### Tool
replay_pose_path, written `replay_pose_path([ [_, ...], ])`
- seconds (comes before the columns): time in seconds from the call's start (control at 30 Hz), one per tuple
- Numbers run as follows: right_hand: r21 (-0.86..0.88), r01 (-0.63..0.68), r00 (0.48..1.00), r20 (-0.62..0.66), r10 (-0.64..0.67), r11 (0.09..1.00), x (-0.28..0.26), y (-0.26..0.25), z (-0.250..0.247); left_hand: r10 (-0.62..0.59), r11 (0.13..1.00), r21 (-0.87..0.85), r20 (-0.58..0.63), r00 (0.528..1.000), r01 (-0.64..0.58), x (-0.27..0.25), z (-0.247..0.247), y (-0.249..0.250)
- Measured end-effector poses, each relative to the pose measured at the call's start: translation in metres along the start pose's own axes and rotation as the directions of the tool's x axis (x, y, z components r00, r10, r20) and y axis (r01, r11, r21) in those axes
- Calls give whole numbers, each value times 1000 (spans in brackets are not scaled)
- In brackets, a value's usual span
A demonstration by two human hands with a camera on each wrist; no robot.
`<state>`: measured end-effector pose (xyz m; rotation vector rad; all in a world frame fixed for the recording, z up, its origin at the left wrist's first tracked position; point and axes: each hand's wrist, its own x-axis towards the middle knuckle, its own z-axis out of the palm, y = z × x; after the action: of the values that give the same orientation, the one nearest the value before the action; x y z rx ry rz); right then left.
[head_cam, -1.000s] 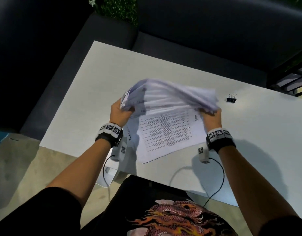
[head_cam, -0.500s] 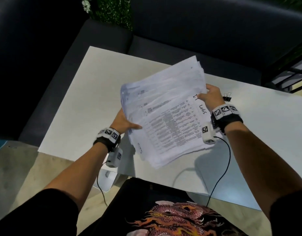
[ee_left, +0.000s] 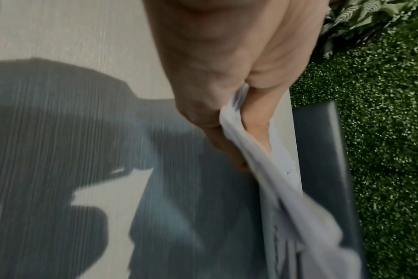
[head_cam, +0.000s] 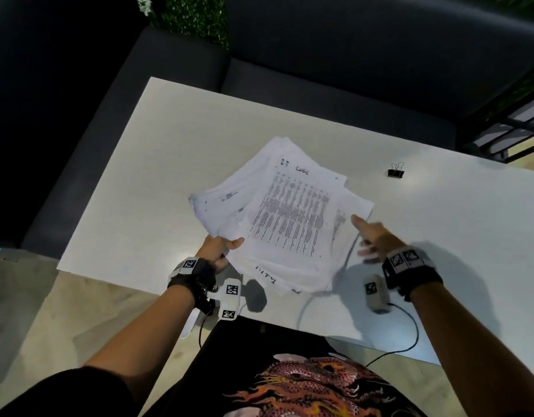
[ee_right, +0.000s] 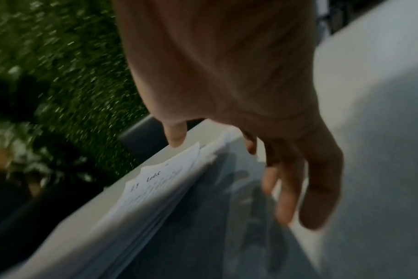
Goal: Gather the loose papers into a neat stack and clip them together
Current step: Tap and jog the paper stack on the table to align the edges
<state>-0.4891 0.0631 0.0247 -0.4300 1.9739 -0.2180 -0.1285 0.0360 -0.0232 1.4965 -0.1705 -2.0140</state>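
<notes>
Head view: the left hand is pinching the near left corner of the papers, thumb on top, holding the uneven, fanned pile above the table. The top sheet is showing "IT Logs" in handwriting. The right hand is hovering at the pile's right edge with fingers spread and straight, blurred, gripping nothing. The clip is lying on the table well to the right of the papers.

Left wrist view: the left hand is squeezing the bunched papers between thumb and fingers.

Right wrist view: the right hand is hanging spread beside the papers; whether the fingers are touching them is unclear.
</notes>
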Motion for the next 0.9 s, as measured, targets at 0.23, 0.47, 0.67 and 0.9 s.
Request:
replay_pose_path([
  [0.23, 755, -210, 891, 408, -196, 621, -26, 11, 51, -126, 992, -14, 58, 990, 127, -8, 7, -11],
  [0.47, 417, -29, 974, 214, -67, 908, 93, 58, 87, -304, 921, 268, 48, 951, 281, -19, 11, -24],
  [0.67, 294, 221, 975, -50, -215, 930, 17, 24, 61, 121, 958, 273, -88, 989, -93, 1, -34, 9],
  [0.9, 361, 469, 837, 111, -536, 806, -28, -6, 37, 233, 565, 763, 219, 947, -315, 11, -15, 31],
])
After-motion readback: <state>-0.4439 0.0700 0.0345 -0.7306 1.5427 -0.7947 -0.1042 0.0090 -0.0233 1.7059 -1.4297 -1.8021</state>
